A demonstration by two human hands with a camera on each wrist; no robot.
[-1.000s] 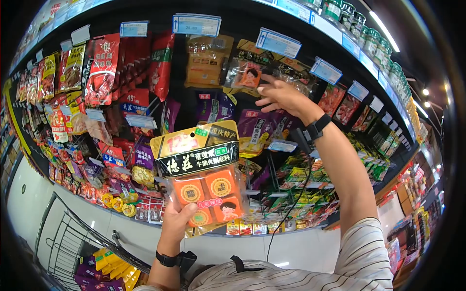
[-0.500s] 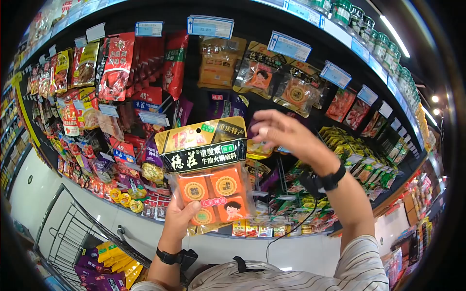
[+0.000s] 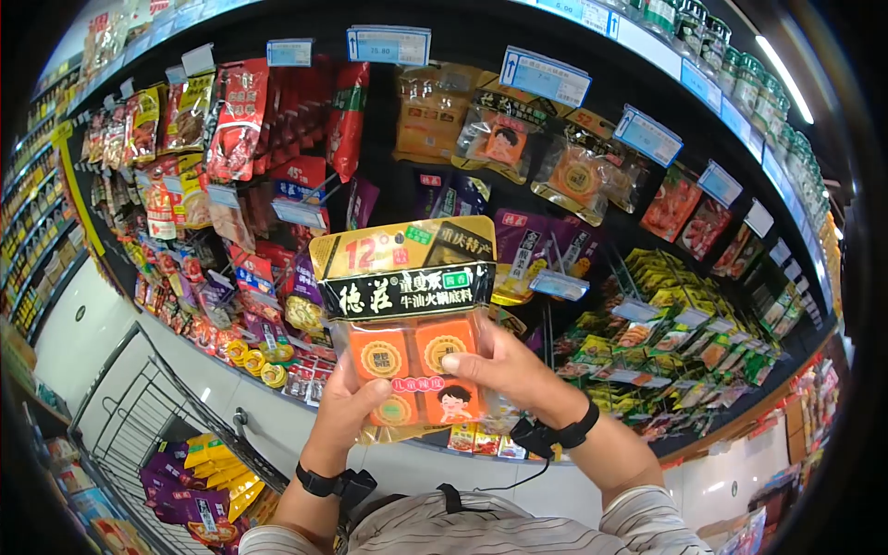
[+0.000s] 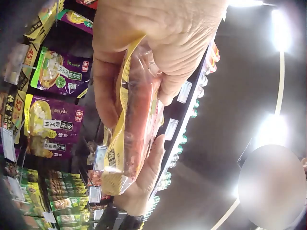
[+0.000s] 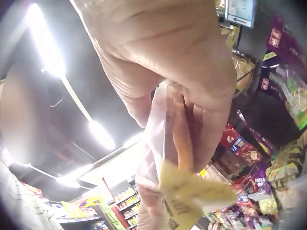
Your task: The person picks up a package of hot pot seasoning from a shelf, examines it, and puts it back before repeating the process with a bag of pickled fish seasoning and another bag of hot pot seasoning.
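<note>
Hotpot base packet [image 3: 402, 296], marked 12° across its gold header, is held in front of the torso, off the rack, with its printed face turned up toward the wearer. Its left edge is pinched by the left hand [image 3: 342, 412] and its right edge by the right hand [image 3: 527, 375]. Each thumb is laid over the clear window, the rest of the fingers being tucked behind; in the left wrist view those left fingers [image 4: 105, 88] are seen curled against the yellow backing. How closely the fingers are pressed together behind the packet cannot be told from the head view.

By gripping low on both sides, the weight of the orange blocks is probably borne where it sits, and the slack plastic is likely kept from folding. The header is left uncovered, which seems to suit reading, as its large lettering stands upright to the wearer.

Beyond it, a similar packet [image 3: 499, 139] is hung below a blue-edged price tag [image 3: 546, 76], face outward, presumably so that it can be picked out. Yellow pouches [image 3: 211, 455] and purple pouches [image 3: 190, 504] are gathered in the shopping cart [image 3: 215, 424], at the wearer's left.
</note>
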